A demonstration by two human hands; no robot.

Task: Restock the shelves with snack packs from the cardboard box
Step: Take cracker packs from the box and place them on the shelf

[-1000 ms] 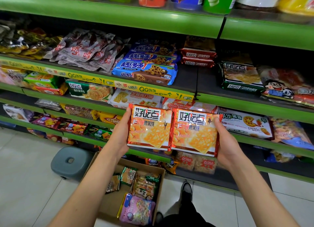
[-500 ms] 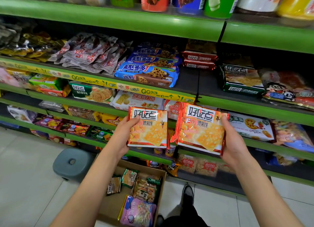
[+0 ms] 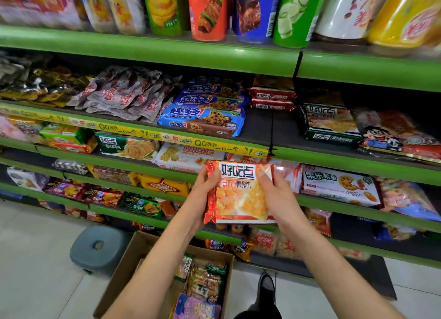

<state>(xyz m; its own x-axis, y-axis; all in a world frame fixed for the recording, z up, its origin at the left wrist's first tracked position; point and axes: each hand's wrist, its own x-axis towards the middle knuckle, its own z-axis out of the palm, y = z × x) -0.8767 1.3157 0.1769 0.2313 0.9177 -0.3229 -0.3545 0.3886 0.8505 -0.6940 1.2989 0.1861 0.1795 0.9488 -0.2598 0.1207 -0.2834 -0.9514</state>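
Two orange-red cracker packs [image 3: 238, 194] are stacked one over the other in front of the third green shelf [image 3: 334, 201]. My left hand [image 3: 202, 194] grips the stack's left edge, and my right hand [image 3: 276, 199] grips its right side, fingers on the front. Only the top pack's face shows. Below on the floor stands the open cardboard box [image 3: 124, 271] with several snack packs [image 3: 202, 285] inside. Two similar red packs [image 3: 272, 100] lie stacked on the second shelf.
Green shelves hold blue cookie packs [image 3: 205, 118], a green-edged cracker pack [image 3: 331, 127] and a white biscuit pack [image 3: 338, 185]. Tall snack tubes [image 3: 210, 10] line the top shelf. A grey stool [image 3: 100, 247] stands left of the box. My black shoe [image 3: 266, 287] is beside the box.
The two packs, held side by side before, have been brought together into one stack. Both hands moved inward and the view shifted upward toward the shelves.
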